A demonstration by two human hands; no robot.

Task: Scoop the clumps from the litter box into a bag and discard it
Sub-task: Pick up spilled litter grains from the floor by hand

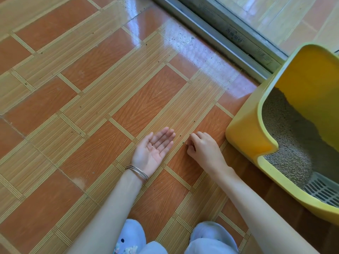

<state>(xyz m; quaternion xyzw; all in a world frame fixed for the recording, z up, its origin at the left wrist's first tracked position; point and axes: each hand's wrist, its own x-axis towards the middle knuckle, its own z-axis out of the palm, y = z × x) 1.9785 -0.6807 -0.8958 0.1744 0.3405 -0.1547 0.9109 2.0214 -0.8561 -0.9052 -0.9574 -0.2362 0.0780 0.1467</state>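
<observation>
Two hands are in view from above; what is each doing?

— The left hand (156, 149) lies palm up just over the floor (82, 110), fingers straight and together. Its grip is wide and holds nothing I can make out. Thin metal bangles (137, 172) circle that wrist. The right hand (201, 147) is just beside it, knuckles up, its grip narrow: the fingertips pinch a dark grain (187, 145) lying on the floor.

Where is the litter box?

— The yellow litter box (245, 136) stands on the floor at its right edge, near the right hand but apart from it. Its high wall rises at the far side, beside a grey door track (216, 33) that runs along the floor's far edge. Inside lies grey litter (286, 136), banked higher toward the far wall; whether clumps lie in it I cannot tell. A white slotted grille (322, 191) sits at the box's near end.

Anything else?

— More loose grains (180, 136) dot the orange and tan tiles, thicker near the track. Pale blue slippers (131, 235) show at the near edge, under the forearms.
</observation>
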